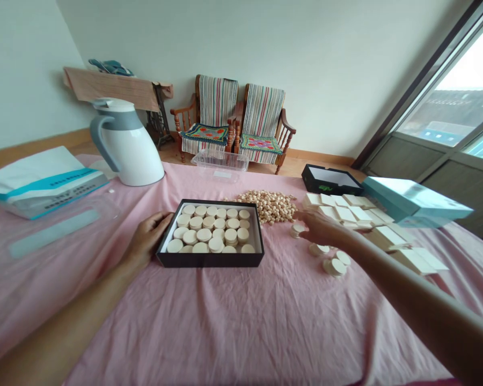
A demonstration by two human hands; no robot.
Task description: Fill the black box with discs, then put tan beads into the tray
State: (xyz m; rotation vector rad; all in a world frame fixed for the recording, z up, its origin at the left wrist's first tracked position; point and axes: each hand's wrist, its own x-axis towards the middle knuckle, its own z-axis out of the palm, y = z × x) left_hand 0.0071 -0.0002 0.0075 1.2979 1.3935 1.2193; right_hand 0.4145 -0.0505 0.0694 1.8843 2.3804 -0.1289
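Observation:
A black box with a white lining (211,259) holds rows of round, cream-coloured wooden discs (204,235), some of them stacked. My left hand (151,233) grips the box at its left wall, fingers toward the back corner. To the right of the box, my right hand (320,226) reaches over the cloth beside a small stack of discs (296,231). Its fingertips are partly hidden and blurred, so whether they pinch a disc does not show. Nearer to me, under the right forearm's side, lie more loose discs (335,266). Behind is a heap of small wooden pieces (268,205).
Square pale wooden tiles (348,214) lie in stacks at the right, before a black box lid (332,181) and a light blue box (416,201). A white-and-grey jug (131,145), a white-and-blue packet (50,185) and clear plastic trays (221,163) stand left and behind.

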